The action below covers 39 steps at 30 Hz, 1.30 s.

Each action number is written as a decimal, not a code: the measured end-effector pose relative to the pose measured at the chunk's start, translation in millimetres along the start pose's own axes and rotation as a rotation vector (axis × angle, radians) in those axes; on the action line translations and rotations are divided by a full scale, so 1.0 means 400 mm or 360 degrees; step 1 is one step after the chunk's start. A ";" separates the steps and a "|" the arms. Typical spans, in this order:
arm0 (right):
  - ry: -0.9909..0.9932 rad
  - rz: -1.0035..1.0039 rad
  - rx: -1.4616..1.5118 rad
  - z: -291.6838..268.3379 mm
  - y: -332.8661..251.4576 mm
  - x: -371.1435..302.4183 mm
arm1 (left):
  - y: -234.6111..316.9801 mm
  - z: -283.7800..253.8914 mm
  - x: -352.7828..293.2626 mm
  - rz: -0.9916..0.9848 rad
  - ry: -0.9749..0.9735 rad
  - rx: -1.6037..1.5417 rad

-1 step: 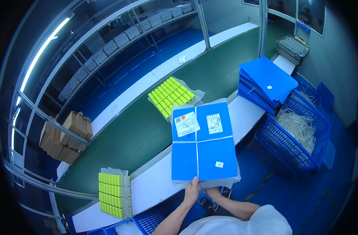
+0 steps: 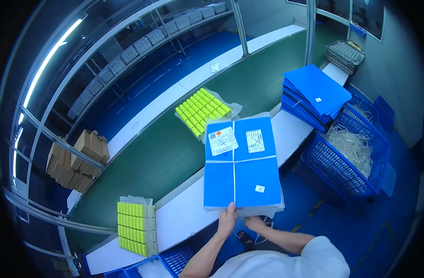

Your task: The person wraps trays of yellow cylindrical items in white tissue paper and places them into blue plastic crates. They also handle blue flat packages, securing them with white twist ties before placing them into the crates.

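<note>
One bundle (image 2: 216, 183) lies beside the belt (image 2: 133, 178), long axis pointing across it. The left hand (image 2: 227, 218), nearer, grips the edge farthest from the belt, thumb at the strap (image 2: 234, 185); the right hand (image 2: 254, 224) is farther out, its fingers' state unclear.

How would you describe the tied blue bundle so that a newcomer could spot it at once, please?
Find the green belt, then the white ledge along its near side. The blue bundle covers part of that ledge, the left hand at its near edge. Unlike the stacked blue sheets to its right, it is crossed by white string.
</note>
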State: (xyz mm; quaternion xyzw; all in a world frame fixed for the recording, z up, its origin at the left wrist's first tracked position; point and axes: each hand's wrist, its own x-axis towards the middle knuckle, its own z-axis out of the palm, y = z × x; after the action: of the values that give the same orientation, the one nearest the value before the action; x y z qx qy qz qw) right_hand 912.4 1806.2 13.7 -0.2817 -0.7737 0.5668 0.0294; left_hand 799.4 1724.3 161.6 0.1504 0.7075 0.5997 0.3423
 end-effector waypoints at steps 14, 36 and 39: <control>-0.0742 -0.0452 0.0304 -0.113 -0.616 0.149 | 0.001 -0.195 -0.073 -0.0171 0.0090 -0.0709; -0.1112 -0.0518 0.0277 -0.034 -0.633 0.209 | -0.035 -0.294 0.020 -0.0267 0.0079 -0.0792; -0.1149 -0.0496 0.0271 -0.046 -0.639 0.206 | 0.000 -0.254 -0.010 -0.0121 0.0053 -0.1541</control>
State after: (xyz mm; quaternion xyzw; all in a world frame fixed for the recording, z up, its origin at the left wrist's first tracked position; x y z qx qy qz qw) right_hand 747.1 1809.7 226.0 0.0595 -0.7179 0.6802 -0.1354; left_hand 734.7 1646.1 167.5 -0.0618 0.3574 0.8494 0.3833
